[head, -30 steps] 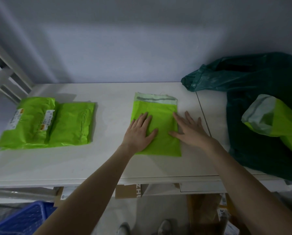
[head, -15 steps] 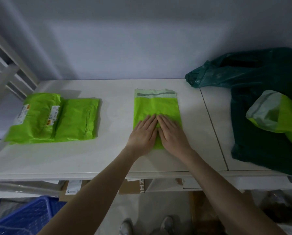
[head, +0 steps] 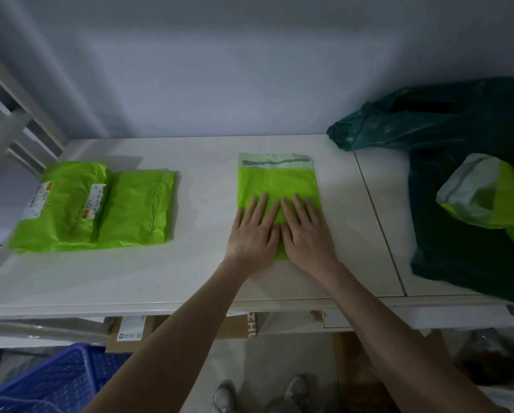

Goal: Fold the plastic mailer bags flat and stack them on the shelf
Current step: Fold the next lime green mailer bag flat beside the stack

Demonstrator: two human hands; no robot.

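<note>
Across the middle of the view ran a white shelf (head: 190, 272), its surface split by a thin seam on the right. At the right end sprawled a dark green plastic sack (head: 464, 186), crumpled and open, with a lime-green mailer (head: 494, 198) poking from it, its pale flap showing. On the left of the shelf lay a stack of folded mailers (head: 100, 207), bright lime green, wrinkled, with white printed labels on the left ones. Near the centre lay a single mailer bag (head: 276, 183), the same lime green, flat against the shelf, its pale grey-striped sealing flap at the far end and light creases across the body. Both hands lay side by side on its near half. The left hand (head: 254, 234) pressed palm down with fingers straight and slightly spread, its outer edge reaching the bag's left side. The right hand (head: 308, 234) pressed likewise, fingers straight, touching the left hand along the forefingers. Below the shelf's near edge showed a blue plastic crate (head: 50, 383) at the left and cardboard boxes (head: 238, 326).
</note>
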